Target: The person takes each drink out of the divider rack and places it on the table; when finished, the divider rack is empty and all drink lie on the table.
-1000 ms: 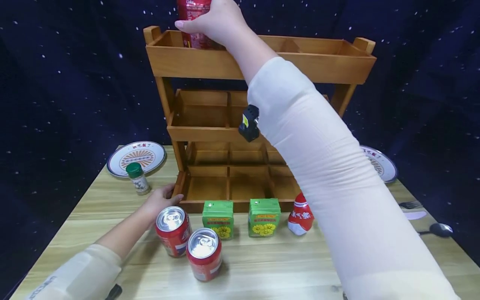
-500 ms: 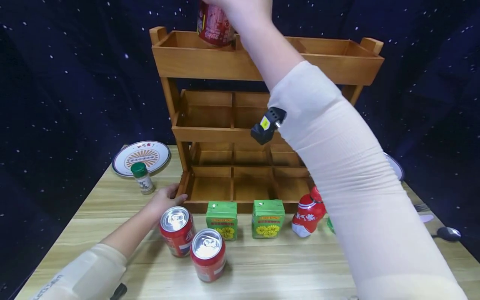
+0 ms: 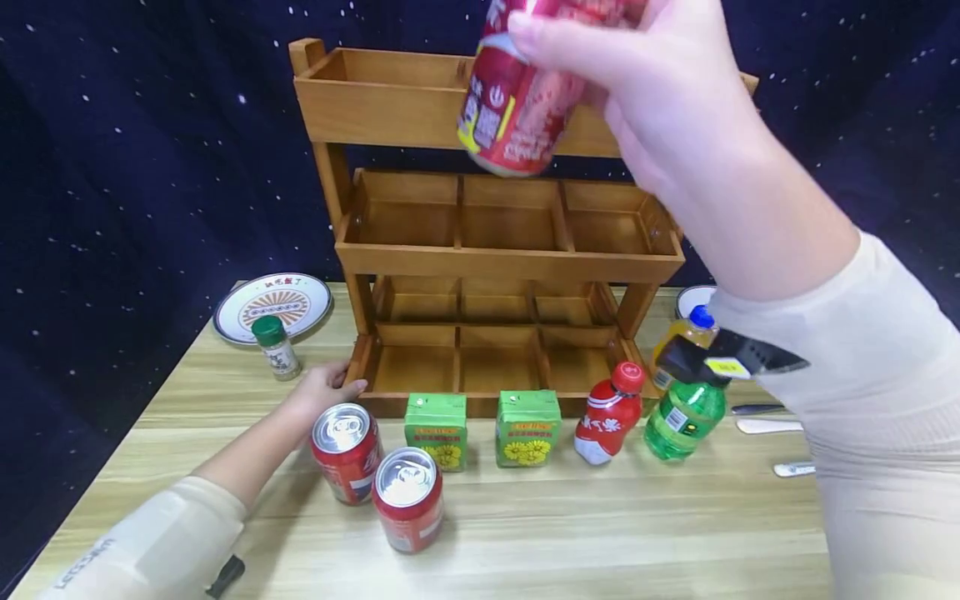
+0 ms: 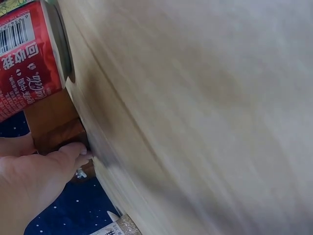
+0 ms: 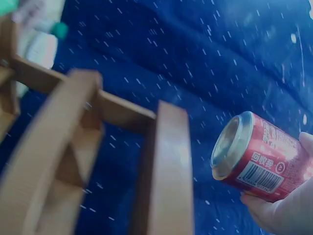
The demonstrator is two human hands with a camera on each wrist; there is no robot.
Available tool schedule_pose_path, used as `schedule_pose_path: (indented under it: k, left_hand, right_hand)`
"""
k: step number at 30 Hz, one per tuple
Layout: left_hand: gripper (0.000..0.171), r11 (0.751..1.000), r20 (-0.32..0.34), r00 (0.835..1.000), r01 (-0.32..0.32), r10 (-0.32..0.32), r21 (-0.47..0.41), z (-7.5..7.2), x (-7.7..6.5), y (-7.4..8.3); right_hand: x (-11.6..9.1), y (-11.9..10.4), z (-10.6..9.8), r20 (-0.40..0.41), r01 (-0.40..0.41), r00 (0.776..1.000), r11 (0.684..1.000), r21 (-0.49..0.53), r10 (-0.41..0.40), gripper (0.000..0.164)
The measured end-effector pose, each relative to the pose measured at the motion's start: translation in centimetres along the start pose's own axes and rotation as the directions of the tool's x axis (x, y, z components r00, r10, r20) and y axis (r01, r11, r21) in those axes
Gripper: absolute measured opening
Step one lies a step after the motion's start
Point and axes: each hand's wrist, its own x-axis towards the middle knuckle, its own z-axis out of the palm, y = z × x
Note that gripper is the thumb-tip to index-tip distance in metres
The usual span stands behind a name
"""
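Note:
My right hand (image 3: 667, 100) grips a red cola can (image 3: 517, 108), held tilted in front of the top tier of a wooden three-tier shelf (image 3: 510, 263). In the right wrist view this can (image 5: 269, 161) shows one metal end beyond my fingers, apart from the shelf's boards. Down at the left, my left hand (image 3: 321, 396) holds the front corner of the bottom tier. The left wrist view shows thumb and fingers around that wooden corner (image 4: 58, 122). Two more cola cans, one (image 3: 347, 458) beside my left hand and one (image 3: 408, 504) nearer me, stand upright on the table.
Before the shelf stand two green drink cartons (image 3: 437, 433), a red bottle (image 3: 609, 417) and a green bottle (image 3: 684, 421). An orange bottle (image 3: 697, 325) is behind my right sleeve. Far left are a plate (image 3: 225, 321) and a green-capped shaker (image 3: 277, 350). Cutlery (image 3: 768, 425) lies right.
My right hand has lifted the cola can out of the top tier's left compartment and brought it right and nearer to me. My left hand stays at the shelf corner.

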Motion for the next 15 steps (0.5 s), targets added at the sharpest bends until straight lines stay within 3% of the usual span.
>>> schedule_pose_path:
  k: [3,8,10,15]
  left_hand:
    - [0.061,1.0,0.001,1.0,0.008,-0.008,-0.005,-0.1,-0.1,0.0]
    - [0.063,0.999,0.002,0.999,0.033,-0.033,-0.018,0.0,-0.5,0.2]
    - [0.063,0.998,0.004,0.999,0.045,-0.045,-0.034,0.1,-0.6,0.3]
    - [0.063,0.997,0.004,0.998,0.063,-0.063,-0.049,0.3,-0.6,0.3]
  right_hand:
    - [-4.1,0.8,-0.1,0.027,-0.065,0.997,0.993,-0.096,0.068,0.047]
    - [-10.3,4.3,-0.8,0.094,-0.176,0.971,0.92,-0.349,0.221,0.058]
    - [-12.3,6.6,-1.3,0.124,-0.219,0.951,0.897,-0.384,0.285,0.062]
    - [-16.6,12.2,-2.3,0.203,-0.268,0.908,0.88,-0.393,0.367,0.065]
